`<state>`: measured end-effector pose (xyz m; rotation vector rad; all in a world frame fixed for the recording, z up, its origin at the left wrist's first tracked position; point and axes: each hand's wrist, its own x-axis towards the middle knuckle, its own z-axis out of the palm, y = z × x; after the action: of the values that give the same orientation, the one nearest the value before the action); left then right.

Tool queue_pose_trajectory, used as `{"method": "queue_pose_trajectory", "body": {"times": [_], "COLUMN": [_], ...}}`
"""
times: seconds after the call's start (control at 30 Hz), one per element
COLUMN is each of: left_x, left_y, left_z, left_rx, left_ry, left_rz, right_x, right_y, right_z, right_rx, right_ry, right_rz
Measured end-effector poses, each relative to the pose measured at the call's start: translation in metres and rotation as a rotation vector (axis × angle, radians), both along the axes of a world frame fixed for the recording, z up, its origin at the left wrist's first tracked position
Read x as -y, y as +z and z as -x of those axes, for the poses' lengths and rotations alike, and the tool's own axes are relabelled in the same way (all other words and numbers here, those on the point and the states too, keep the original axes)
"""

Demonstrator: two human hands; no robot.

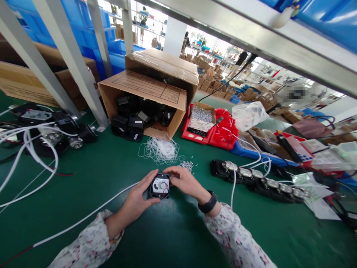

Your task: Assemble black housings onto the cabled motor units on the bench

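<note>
A small square black housing (153,191) lies between my hands, with a silver plate and thin red and dark wires inside it. My left hand (136,197) grips it from the left, thumb along the near edge and fingers at the far edge. At its upper right corner, the bent fingers of my right hand (182,181) close on the rim; whether they also hold some small part is hidden. A white cable (92,219) runs from near the housing toward the lower left. Just beyond my right hand is a pile of small screws (187,165).
A tangle of white string (163,149) lies before an open carton (111,96) of black housings. Red trays (192,134) hold screws and red parts. Assembled black-and-silver units (262,182) line up at right; others with white cables (28,137) sit left. Metal posts (73,70) rise behind.
</note>
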<state>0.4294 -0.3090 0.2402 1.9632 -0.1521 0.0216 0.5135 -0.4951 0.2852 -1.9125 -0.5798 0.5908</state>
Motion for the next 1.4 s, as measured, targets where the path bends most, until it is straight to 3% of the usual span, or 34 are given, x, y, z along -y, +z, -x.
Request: {"method": "queue_pose_trajectory", "body": {"times": [0.17, 0.37, 0.47, 0.53, 0.7, 0.9, 1.07, 1.27, 1.4], "left_x": [-0.001, 0.000, 0.001, 0.002, 0.000, -0.009, -0.005, -0.006, -0.010], "left_y": [-0.002, -0.001, 0.000, 0.002, 0.022, 0.049, 0.043, 0.036, 0.033], "left_z": [0.001, 0.000, 0.000, 0.001, -0.002, -0.040, -0.051, -0.036, -0.027], "left_rx": [0.030, 0.008, -0.004, -0.012, -0.052, -0.160, -0.173, -0.194, -0.208], "left_ry": [-0.006, -0.012, -0.003, 0.016, 0.019, 0.117, 0.086, -0.008, -0.072], "left_rz": [-0.025, -0.019, -0.001, 0.009, 0.047, 0.036, 0.120, 0.241, 0.215], "right_x": [-0.001, -0.003, -0.004, -0.005, -0.012, -0.026, -0.025, -0.016, -0.012], "right_y": [0.000, 0.007, 0.005, 0.000, -0.015, -0.024, -0.025, -0.016, -0.013], "right_z": [0.001, -0.006, -0.005, 0.004, 0.040, 0.048, 0.051, 0.055, 0.054], "right_rx": [-0.096, -0.044, -0.156, -0.294, -0.743, -0.704, -0.673, -0.718, -0.744], "right_ry": [0.000, -0.002, -0.034, -0.131, -0.377, -0.537, -0.529, -0.440, -0.396], "right_rz": [-0.030, 0.030, 0.029, 0.023, -0.267, -0.468, -0.584, -0.646, -0.653]}}
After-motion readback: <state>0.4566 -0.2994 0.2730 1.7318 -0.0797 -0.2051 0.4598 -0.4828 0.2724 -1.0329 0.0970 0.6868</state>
